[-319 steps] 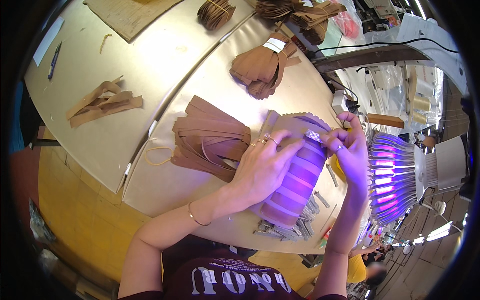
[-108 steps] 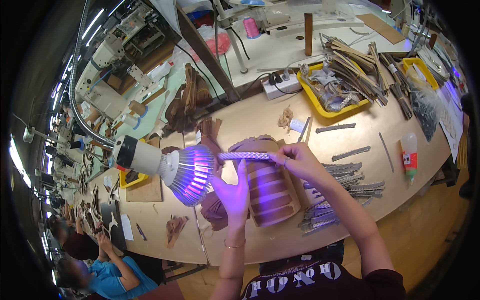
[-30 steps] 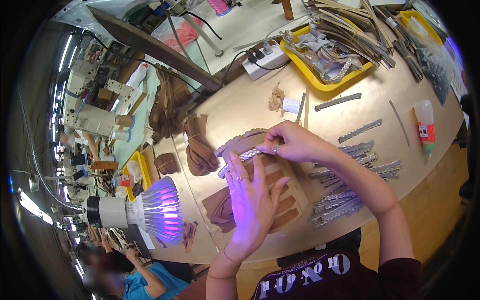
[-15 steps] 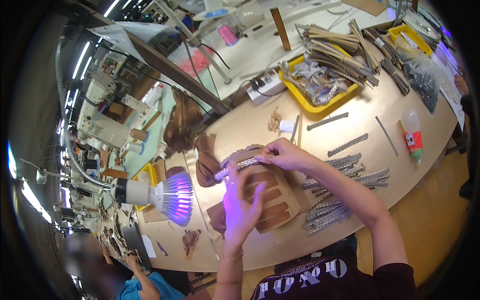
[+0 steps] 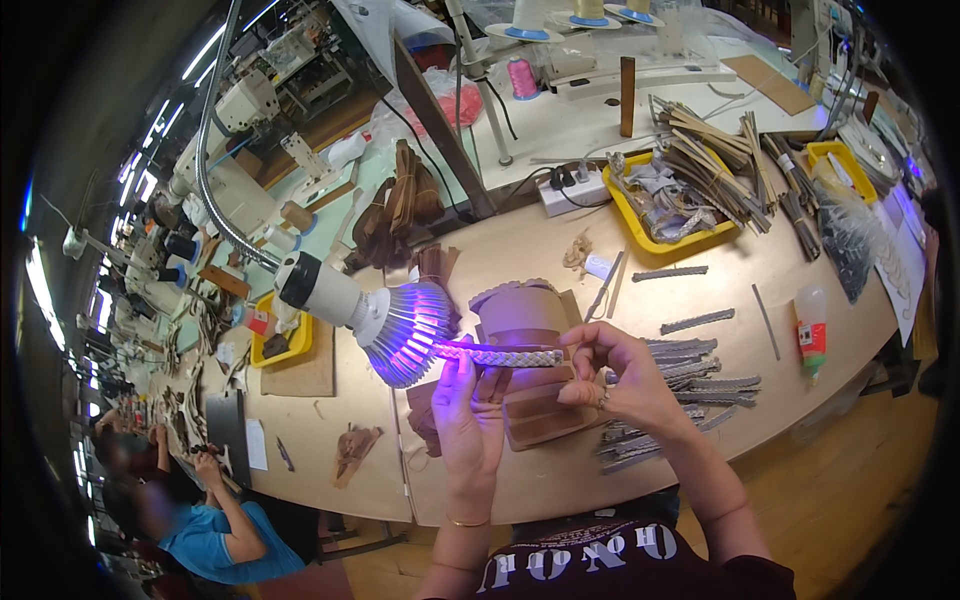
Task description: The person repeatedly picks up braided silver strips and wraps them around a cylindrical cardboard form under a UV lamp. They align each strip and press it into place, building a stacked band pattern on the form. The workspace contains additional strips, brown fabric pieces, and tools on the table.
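Observation:
I hold a braided strip (image 5: 505, 354) level between both hands, right in front of a violet lamp (image 5: 405, 330) on a gooseneck arm. My left hand (image 5: 466, 420) supports the strip's left part from below, fingers up near the lamp face. My right hand (image 5: 612, 375) pinches the strip's right end between thumb and fingers. Beneath the strip a stack of brown leather pieces (image 5: 525, 375) lies on the tan workbench (image 5: 700, 270).
Several more braided strips (image 5: 690, 375) lie right of my hands, with a small glue bottle (image 5: 811, 325) further right. Yellow trays (image 5: 672, 205) of straps stand at the back. Brown leather pieces (image 5: 400, 205) and sewing machines (image 5: 245, 100) are at the left. Another person (image 5: 215, 520) sits lower left.
I have lifted the braided strip off the leather stack and brought it up to the lamp, which now shines directly on its left end.

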`<state>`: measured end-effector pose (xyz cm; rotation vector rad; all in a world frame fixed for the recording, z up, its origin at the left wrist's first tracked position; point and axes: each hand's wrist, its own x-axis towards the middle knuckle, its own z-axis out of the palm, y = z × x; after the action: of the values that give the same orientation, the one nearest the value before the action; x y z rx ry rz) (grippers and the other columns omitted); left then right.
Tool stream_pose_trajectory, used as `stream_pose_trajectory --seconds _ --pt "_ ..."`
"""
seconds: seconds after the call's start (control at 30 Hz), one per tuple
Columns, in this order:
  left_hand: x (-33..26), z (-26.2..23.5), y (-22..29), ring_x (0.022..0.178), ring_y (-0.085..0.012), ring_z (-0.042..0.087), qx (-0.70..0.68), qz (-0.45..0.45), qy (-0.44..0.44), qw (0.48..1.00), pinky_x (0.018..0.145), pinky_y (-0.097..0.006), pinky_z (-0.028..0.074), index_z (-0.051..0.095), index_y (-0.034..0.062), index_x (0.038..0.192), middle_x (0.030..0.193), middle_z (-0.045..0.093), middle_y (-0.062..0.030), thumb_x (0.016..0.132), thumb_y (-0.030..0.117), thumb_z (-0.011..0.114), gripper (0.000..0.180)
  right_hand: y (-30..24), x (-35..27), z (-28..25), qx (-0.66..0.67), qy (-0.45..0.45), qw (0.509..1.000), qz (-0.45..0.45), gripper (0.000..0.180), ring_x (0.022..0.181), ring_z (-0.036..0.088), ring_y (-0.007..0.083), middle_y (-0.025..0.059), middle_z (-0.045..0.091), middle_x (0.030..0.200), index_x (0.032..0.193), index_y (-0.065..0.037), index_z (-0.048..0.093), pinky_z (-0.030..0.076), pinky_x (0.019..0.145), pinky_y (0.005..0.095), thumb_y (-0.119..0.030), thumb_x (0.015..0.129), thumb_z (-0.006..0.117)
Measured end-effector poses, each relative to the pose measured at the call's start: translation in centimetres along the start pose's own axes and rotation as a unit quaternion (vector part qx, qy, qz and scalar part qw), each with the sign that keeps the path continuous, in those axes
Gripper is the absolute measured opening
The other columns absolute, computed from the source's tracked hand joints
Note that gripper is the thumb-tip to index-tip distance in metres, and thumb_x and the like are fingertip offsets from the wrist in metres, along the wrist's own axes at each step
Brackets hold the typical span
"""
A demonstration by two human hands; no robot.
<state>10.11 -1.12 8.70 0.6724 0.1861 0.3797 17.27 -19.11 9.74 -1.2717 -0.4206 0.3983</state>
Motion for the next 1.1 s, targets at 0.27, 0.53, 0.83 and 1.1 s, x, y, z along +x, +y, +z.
stream_pose_trajectory --seconds 0.27,0.53,0.83,1.1 --pt "-0.7 0.8 0.3 0.103 -0.0219 0.067 0.049 0.003 0.003 0.999 0.097 -0.038 0.053 0.052 0.0038 0.130 0.118 0.065 -0.0134 0.099 0.013 0.055 0.032 0.1 -0.2 0.6 -0.017 0.007 0.999 0.035 0.027 0.078 0.053 0.0053 -0.0018 0.062 0.084 0.104 0.000 0.070 0.044 0.073 0.0207 -0.018 0.084 0.077" --pt "-0.4 1.4 0.0 0.102 -0.0207 0.067 0.013 0.036 0.026 0.999 0.095 -0.039 0.055 0.061 0.0007 0.121 0.112 0.067 -0.0113 0.099 0.010 0.056 0.024 0.9 -1.0 0.2 -0.037 0.082 0.995 0.029 0.009 0.074 0.053 0.0044 -0.0016 0.063 0.078 0.090 0.001 0.069 0.043 0.071 0.0200 -0.008 0.090 0.068" --pt "-0.5 2.4 -2.2 0.096 -0.0176 0.068 0.073 0.018 0.021 0.997 0.090 -0.034 0.058 0.064 -0.0058 0.114 0.106 0.069 -0.0124 0.099 0.010 0.055 0.024 3.7 -3.0 -1.9 0.023 0.110 0.993 0.036 0.007 0.068 0.046 0.0019 -0.0053 0.058 0.075 0.088 -0.001 0.068 0.034 0.062 0.0182 -0.008 0.092 0.066" --pt "-0.8 2.1 -2.9 0.095 -0.0184 0.066 0.153 0.031 0.038 0.987 0.088 -0.035 0.058 0.062 -0.0055 0.117 0.104 0.068 -0.0126 0.099 0.007 0.054 0.023 4.2 -4.0 -1.7 0.010 0.112 0.991 0.066 0.014 0.067 0.047 0.0046 -0.0036 0.057 0.073 0.085 -0.001 0.065 0.038 0.062 0.0208 -0.014 0.092 0.067"
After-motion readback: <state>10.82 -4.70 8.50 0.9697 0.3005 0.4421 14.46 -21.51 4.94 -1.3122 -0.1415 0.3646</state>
